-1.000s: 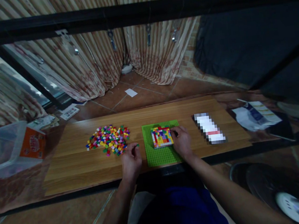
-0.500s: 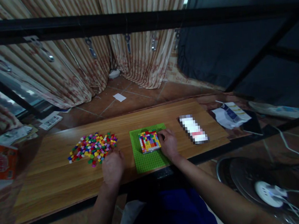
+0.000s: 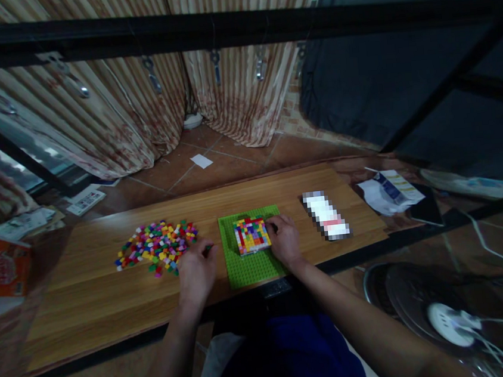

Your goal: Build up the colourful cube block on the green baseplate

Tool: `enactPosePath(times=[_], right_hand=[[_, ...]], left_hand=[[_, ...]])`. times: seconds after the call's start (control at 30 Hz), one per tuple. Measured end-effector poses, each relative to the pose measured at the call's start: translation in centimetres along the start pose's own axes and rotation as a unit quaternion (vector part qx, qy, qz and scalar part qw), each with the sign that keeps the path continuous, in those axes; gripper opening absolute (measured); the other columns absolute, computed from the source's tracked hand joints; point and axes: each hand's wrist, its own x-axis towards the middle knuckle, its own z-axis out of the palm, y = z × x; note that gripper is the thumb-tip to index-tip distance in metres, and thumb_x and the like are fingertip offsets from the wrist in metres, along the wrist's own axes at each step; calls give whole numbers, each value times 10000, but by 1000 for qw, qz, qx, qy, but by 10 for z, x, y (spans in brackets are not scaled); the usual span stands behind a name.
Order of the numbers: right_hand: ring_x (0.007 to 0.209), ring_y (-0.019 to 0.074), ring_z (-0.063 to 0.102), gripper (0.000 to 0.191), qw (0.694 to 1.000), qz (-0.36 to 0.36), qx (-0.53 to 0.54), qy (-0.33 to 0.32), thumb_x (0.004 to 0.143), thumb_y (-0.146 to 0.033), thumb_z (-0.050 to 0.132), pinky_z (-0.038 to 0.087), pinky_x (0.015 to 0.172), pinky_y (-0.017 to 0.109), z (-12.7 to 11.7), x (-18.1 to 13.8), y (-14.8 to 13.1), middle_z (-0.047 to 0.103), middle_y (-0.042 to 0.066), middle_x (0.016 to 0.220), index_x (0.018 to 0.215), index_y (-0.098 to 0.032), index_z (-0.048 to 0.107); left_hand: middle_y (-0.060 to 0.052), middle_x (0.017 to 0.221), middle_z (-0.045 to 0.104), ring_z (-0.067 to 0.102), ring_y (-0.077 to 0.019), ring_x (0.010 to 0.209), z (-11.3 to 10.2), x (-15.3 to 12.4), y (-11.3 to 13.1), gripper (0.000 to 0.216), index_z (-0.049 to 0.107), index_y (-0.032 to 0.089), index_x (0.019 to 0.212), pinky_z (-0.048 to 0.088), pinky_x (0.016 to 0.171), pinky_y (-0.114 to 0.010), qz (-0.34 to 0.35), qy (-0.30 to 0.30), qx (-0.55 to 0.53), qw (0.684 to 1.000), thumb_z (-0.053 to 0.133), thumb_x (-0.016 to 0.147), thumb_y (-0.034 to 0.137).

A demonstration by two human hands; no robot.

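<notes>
Holding the block of stacked bricks (image 3: 251, 235) steady is the right hand's (image 3: 284, 242) job at this moment: its fingers rest against the block's right edge, where the block sits on the far half of the green baseplate (image 3: 248, 265), near the middle of the wooden table (image 3: 92, 295). The left hand (image 3: 196, 273) lies between the baseplate and the loose pile of coloured bricks (image 3: 156, 249), with thumb and forefinger pressed together on what looks like a small green brick (image 3: 208, 248) — the piece is tiny and dim, so that reading is a judgement.

To set a brick well, I would keep the right hand pressing the block down so the plate does not skid, bring the brick in level over an open spot, and push straight down rather than at a slant — a tilted stud tends to jam or pop a neighbour loose.

Much is hard to read. The light is low, so single studs and the top pattern of the block blur together. The right fingertips are hidden behind the block's edge; whether they pinch it or only lean on it I cannot tell. A blurred white object (image 3: 326, 215) lies right of the plate, its nature unclear. At the left edge an orange box (image 3: 0, 273) is cut off.
</notes>
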Motion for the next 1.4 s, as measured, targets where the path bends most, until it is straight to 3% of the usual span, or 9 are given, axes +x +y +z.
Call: enactPosePath(times=[0.4,0.57,0.67,0.77,0.87,0.97,1.1,1.23,1.4], right_hand=[[839,235,546,241,1000,-13,2,5,882,-233,467,417,776,359,0,-1,3,648,87,837,805,-188,691],[848,244,547,239,1000,-21,-2,5,877,-233,467,422,793,370,-1,-1,3,653,91,836,813,-184,693],[844,241,548,236,1000,-21,-3,5,872,-234,469,425,794,370,-1,-1,3,654,91,836,812,-187,693],[844,240,550,233,1000,-17,-2,3,867,-234,471,427,793,370,-1,-1,2,655,92,837,804,-189,691],[846,241,552,238,1000,-15,-1,3,870,-236,468,430,788,369,-1,-1,2,654,97,840,802,-186,691],[851,241,555,234,1000,-14,2,4,868,-237,472,434,794,370,-2,-1,1,654,94,840,797,-188,689],[860,240,558,233,1000,-12,7,3,868,-235,473,434,816,378,-2,0,0,656,91,842,800,-188,692],[864,238,560,230,1000,-8,12,1,867,-231,478,435,814,374,-2,-1,1,653,92,849,806,-186,695],[866,237,552,229,1000,-7,14,-1,872,-232,477,434,807,374,-2,-1,1,651,89,849,806,-193,693]], left_hand=[[-107,996,734,690,-235,881,2,7,-10,269,700,193,987,464,740,-301,-9,-51,184,982,453,944,289],[-123,956,740,696,-262,872,-4,3,-10,298,648,171,1149,467,723,-313,-48,-14,176,983,528,905,291],[-108,874,738,689,-246,787,-6,1,-13,298,656,151,1125,462,690,-308,-79,30,104,991,571,875,289],[-41,774,720,646,-177,693,-3,1,-13,147,707,183,853,453,658,-271,-72,65,-99,990,629,823,303],[15,619,651,561,-121,567,2,0,-5,157,725,182,772,435,578,-245,-123,35,-348,929,723,727,332],[5,660,671,579,-100,601,6,-4,9,239,741,156,788,485,627,-244,-199,-7,-545,815,811,619,309],[-54,829,728,657,-118,754,8,-7,23,208,742,127,738,539,812,-280,-221,-20,-652,725,824,569,215],[-59,843,738,674,-132,770,12,-7,23,200,755,131,795,546,863,-323,-204,-14,-635,745,785,605,188],[-51,845,739,691,-155,784,21,-3,18,260,736,142,928,563,828,-347,-149,-19,-540,828,721,704,272]])
